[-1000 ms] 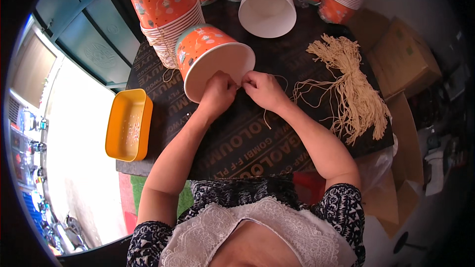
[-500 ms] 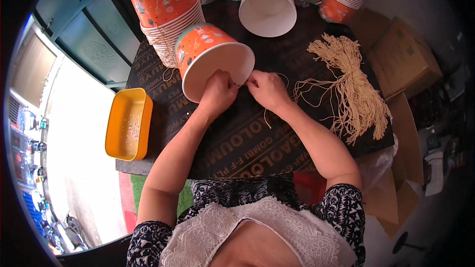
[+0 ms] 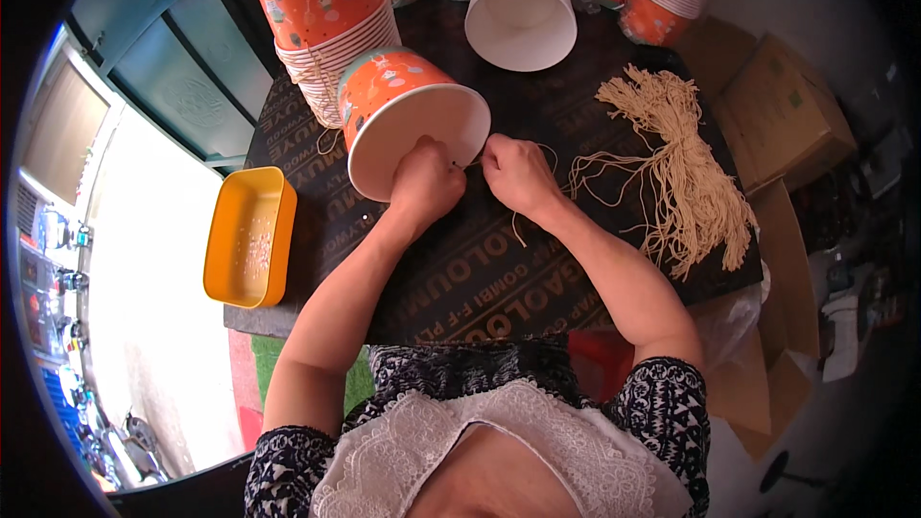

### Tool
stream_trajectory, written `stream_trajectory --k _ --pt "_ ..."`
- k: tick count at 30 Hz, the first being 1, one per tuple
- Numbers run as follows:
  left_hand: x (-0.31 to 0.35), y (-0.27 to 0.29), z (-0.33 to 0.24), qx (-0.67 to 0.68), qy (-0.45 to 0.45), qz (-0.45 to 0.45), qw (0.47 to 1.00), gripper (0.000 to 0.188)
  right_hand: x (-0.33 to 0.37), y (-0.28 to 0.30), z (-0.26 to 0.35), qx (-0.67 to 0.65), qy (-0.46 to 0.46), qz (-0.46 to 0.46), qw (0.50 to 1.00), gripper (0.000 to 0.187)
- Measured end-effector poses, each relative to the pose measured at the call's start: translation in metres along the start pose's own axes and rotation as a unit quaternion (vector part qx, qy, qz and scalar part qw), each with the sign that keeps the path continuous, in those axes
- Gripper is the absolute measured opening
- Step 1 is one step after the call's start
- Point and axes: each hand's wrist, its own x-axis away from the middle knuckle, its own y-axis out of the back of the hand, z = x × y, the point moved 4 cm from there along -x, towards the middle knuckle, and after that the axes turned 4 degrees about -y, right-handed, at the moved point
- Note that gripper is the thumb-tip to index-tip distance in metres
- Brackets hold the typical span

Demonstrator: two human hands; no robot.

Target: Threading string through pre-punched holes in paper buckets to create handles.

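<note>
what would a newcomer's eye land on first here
Probably the orange-patterned tub near the centre, tipped with its white inside showing, the left hand at its mouth and the right hand just to its right. Next, the bundle of cream string on the right and the yellow box on the left.

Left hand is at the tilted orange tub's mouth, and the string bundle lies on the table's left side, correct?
Wrong side: the head view shows the string bundle on the right of the table. The left hand is indeed at the mouth of the tilted orange tub.
</note>
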Motion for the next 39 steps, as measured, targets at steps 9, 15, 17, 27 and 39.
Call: stream_trajectory --k 9,15,17,27,39 --pt "0.008 0.004 -0.011 0.029 -0.033 -0.01 0.999 0.018 -0.004 0.002 0.002 -0.05 -0.045 0.019 0.998 0.018" --pt "0.019 0.002 -0.018 0.018 -0.092 -0.004 0.996 0.014 -0.007 0.005 0.0 -0.036 -0.014 -0.065 0.997 0.024" --pt "0.029 0.014 -0.035 0.018 -0.103 0.021 0.994 0.015 -0.009 0.015 0.002 -0.033 -0.014 -0.095 0.995 0.023" --pt "0.091 0.135 -0.078 -0.028 -0.052 -0.201 0.978 0.063 0.019 0.067 0.091 0.276 0.353 -0.225 0.865 0.025" --pt "0.086 0.094 -0.002 -0.05 0.16 -0.08 0.983 0.048 0.048 0.06 0.111 0.123 0.374 -0.229 0.89 0.037"
